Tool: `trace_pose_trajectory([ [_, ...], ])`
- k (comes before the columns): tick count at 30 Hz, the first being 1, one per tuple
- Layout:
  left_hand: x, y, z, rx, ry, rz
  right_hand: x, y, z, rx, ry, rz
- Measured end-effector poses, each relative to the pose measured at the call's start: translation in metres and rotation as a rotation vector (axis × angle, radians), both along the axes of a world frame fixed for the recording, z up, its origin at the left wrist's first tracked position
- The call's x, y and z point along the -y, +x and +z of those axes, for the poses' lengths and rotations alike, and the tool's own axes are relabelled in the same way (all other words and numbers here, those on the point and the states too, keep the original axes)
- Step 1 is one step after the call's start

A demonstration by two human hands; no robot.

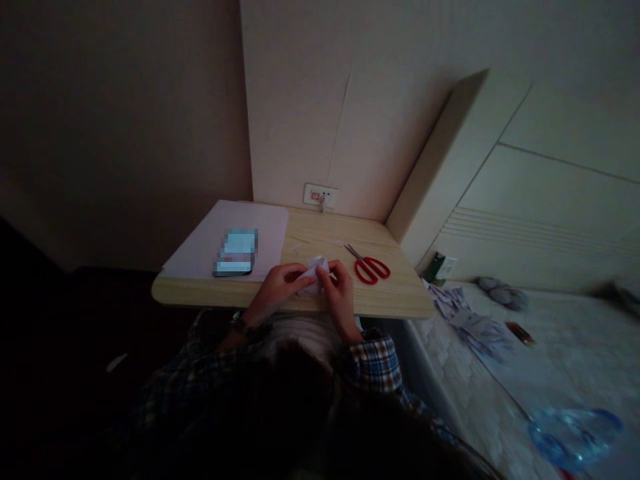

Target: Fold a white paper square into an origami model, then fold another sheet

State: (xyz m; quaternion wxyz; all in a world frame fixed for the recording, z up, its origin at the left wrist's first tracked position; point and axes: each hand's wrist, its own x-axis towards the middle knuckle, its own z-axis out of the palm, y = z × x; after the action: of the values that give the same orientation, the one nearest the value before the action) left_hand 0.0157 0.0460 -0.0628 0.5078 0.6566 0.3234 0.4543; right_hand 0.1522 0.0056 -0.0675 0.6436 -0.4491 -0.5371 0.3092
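Between my two hands, just over the front part of the wooden table (320,233), is a small piece of folded white paper (313,272). My left hand (281,287) pinches its left side between thumb and fingers. On its right side, the fingers of my right hand (339,288) are closed on the paper's edge. Part of the paper is hidden behind the fingers. To the right of my right hand lie scissors (369,268) with red handles, their blades pointing back and to the left.
Left on the table, a phone (236,252) with a lit, blurred screen rests on large white sheets (200,243). A socket (321,195) is on the wall behind. At right, a bed (450,373) bears paper strips (473,323) and a blue transparent plastic item (573,437).
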Motion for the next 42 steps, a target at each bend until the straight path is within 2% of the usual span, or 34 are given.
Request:
trace_pose_trajectory([
  [5, 0.001, -0.001, 0.001, 0.017, -0.012, 0.030, -0.001, 0.001, 0.002, 0.013, 0.042, -0.043],
  [13, 0.006, 0.002, 0.008, 0.053, -0.072, -0.011, -0.001, 0.001, -0.001, 0.026, 0.052, -0.078],
  [17, 0.006, 0.003, 0.010, 0.117, -0.109, 0.020, 0.000, 0.000, -0.003, 0.053, 0.069, -0.095],
  [23, 0.009, 0.003, 0.012, 0.222, -0.184, 0.072, 0.000, -0.003, -0.002, 0.084, 0.068, -0.056],
  [42, 0.009, 0.001, 0.014, 0.272, -0.282, 0.014, 0.003, -0.007, 0.000, 0.192, 0.076, -0.037],
])
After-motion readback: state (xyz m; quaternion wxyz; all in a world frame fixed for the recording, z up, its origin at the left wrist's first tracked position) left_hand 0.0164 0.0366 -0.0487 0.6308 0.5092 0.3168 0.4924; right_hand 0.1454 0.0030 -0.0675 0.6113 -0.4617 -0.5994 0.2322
